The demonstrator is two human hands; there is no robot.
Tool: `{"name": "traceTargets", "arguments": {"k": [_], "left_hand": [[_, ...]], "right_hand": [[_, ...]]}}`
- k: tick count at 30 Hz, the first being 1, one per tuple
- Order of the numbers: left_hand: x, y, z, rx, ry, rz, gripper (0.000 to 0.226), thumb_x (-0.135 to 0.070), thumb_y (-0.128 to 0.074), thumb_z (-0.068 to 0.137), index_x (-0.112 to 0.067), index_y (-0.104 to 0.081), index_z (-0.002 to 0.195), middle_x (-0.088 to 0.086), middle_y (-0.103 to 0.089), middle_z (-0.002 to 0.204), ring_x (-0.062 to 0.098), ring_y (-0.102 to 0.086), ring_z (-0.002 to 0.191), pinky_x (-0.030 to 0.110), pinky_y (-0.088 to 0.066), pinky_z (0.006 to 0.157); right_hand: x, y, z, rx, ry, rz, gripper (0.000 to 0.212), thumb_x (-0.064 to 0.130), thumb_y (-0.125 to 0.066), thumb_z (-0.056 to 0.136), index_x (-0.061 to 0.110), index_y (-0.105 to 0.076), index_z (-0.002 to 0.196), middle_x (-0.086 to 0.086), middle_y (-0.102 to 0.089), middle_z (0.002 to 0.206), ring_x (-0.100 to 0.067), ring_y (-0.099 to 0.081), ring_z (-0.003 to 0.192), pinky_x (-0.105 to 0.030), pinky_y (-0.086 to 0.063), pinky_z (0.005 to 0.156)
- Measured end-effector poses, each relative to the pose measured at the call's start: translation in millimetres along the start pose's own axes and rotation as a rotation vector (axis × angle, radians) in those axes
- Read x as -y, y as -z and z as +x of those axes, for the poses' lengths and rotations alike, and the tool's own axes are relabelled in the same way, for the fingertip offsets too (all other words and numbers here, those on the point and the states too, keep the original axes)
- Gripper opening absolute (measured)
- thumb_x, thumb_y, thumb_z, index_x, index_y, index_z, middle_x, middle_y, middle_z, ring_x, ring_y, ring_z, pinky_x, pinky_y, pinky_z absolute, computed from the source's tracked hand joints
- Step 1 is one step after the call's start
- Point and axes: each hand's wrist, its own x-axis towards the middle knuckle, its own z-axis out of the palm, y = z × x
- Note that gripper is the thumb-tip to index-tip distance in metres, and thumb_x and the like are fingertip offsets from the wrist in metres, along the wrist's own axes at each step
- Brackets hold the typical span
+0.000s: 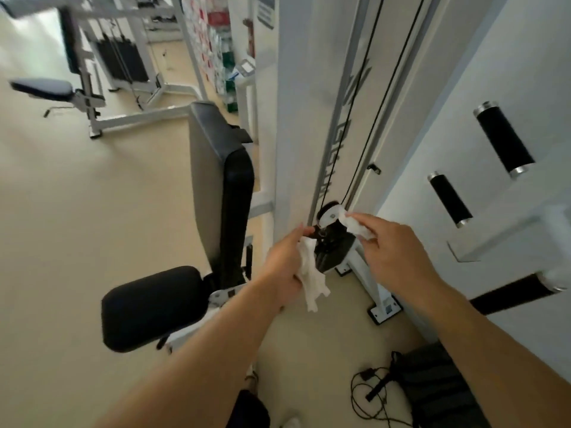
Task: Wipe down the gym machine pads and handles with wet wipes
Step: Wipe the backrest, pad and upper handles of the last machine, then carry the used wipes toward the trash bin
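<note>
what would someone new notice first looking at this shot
Two bare arms reach to the centre of the view, the left hand gripping a crumpled white wipe and the right hand pinching another wipe against the pulley at the base of the white cable tower. To the left stands a black padded seat with its tall backrest; black handles jut from the right.

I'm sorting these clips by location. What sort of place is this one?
Most likely a gym. A cable machine's white frame with black cables stands ahead, a black padded seat sits beside it, and black grip handles stick out at right. Another weight machine stands farther back.
</note>
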Motion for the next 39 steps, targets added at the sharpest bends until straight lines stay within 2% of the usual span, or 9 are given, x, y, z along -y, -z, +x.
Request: {"name": "traceTargets", "arguments": {"k": [5, 11, 14, 18, 22, 25, 31, 36, 39], "left_hand": [[-4.2, 75.9, -22.0, -0.116, -0.061, -0.314, 0.044, -0.049, -0.052, 0.101, -0.015, -0.067, 0.123, 0.004, -0.073, 0.095, 0.016, -0.064, 0.076, 0.034, -0.053, 0.069], [-3.5, 163.9, -58.3, -0.293, -0.119, -0.477, 0.043, -0.05, -0.045, 0.103, -0.019, -0.065, 0.124, 0.002, -0.077, 0.11, 0.027, -0.068, 0.113, 0.048, -0.052, 0.1], [-4.8, 215.5, -77.8, -0.346, -0.173, -0.475, 0.045, -0.051, -0.043, 0.103, -0.02, -0.065, 0.127, 0.002, -0.075, 0.115, 0.022, -0.068, 0.109, 0.043, -0.055, 0.092], [-10.5, 296.4, -108.0, -0.306, -0.22, -0.481, 0.045, -0.047, -0.039, 0.105, -0.018, -0.059, 0.133, 0.004, -0.072, 0.123, 0.02, -0.068, 0.108, 0.038, -0.053, 0.09], [-15.9, 403.4, -134.1, -0.315, -0.231, -0.355, 0.052, -0.054, -0.044, 0.101, -0.017, -0.064, 0.132, 0.008, -0.071, 0.124, 0.029, -0.063, 0.123, 0.045, -0.041, 0.112], [-26.3, 491.7, -153.4, -0.267, -0.266, -0.234, 0.043, -0.046, -0.048, 0.103, -0.019, -0.065, 0.131, 0.007, -0.069, 0.127, 0.024, -0.063, 0.122, 0.045, -0.046, 0.109], [-75.6, 621.5, -170.7, -0.316, -0.278, -0.192, 0.031, -0.023, -0.063, 0.098, -0.021, -0.063, 0.129, 0.003, -0.073, 0.12, 0.017, -0.069, 0.109, 0.038, -0.052, 0.099], [-123.5, 679.4, -139.3, -0.345, -0.271, -0.188, 0.028, -0.013, -0.064, 0.096, -0.013, -0.064, 0.125, 0.012, -0.072, 0.119, 0.023, -0.07, 0.108, 0.036, -0.058, 0.09], [-162.0, 706.7, -104.5, -0.341, -0.26, -0.176, 0.024, -0.009, -0.063, 0.098, -0.011, -0.065, 0.121, 0.012, -0.073, 0.115, 0.025, -0.071, 0.107, 0.038, -0.058, 0.09]], "right_hand": [[54.9, -85.5, -27.0, 0.008, -0.148, 0.499, 0.028, 0.025, -0.057, 0.105, 0.03, -0.068, 0.13, 0.024, -0.068, 0.108, 0.018, -0.059, 0.093, -0.004, -0.049, 0.078], [137.7, -165.6, -76.4, 0.571, -0.15, 0.802, 0.051, 0.06, -0.056, 0.093, 0.042, -0.054, 0.141, 0.019, -0.069, 0.12, 0.008, -0.065, 0.106, -0.014, -0.055, 0.084], [171.5, -194.0, -87.8, 0.679, -0.064, 0.782, 0.046, 0.055, -0.066, 0.088, 0.05, -0.05, 0.131, 0.025, -0.069, 0.111, 0.011, -0.063, 0.106, -0.011, -0.053, 0.081], [221.2, -248.6, -91.6, 0.727, -0.036, 0.73, 0.028, 0.029, -0.063, 0.101, 0.048, -0.054, 0.12, 0.031, -0.068, 0.106, 0.008, -0.064, 0.103, -0.018, -0.055, 0.084], [297.5, -321.2, -96.2, 0.743, -0.124, 0.721, 0.011, 0.026, -0.062, 0.102, 0.031, -0.058, 0.111, 0.004, -0.07, 0.101, -0.015, -0.067, 0.096, -0.036, -0.057, 0.083], [362.5, -380.7, -96.8, 0.744, -0.197, 0.737, 0.004, 0.026, -0.063, 0.102, 0.025, -0.066, 0.104, -0.006, -0.073, 0.096, -0.034, -0.07, 0.096, -0.046, -0.059, 0.079], [471.0, -455.1, -82.0, 0.781, -0.204, 0.755, 0.011, 0.023, -0.063, 0.102, 0.025, -0.072, 0.108, 0.004, -0.077, 0.095, -0.016, -0.073, 0.094, -0.023, -0.055, 0.07], [517.2, -498.7, -44.1, 0.754, -0.114, 0.718, 0.043, 0.028, -0.058, 0.104, 0.051, -0.046, 0.138, 0.003, -0.069, 0.109, -0.01, -0.07, 0.092, -0.03, -0.06, 0.08], [539.4, -527.5, -6.0, 0.751, -0.074, 0.699, 0.034, 0.037, -0.06, 0.102, 0.053, -0.057, 0.132, 0.013, -0.066, 0.123, -0.003, -0.065, 0.111, -0.034, -0.055, 0.098]]}}
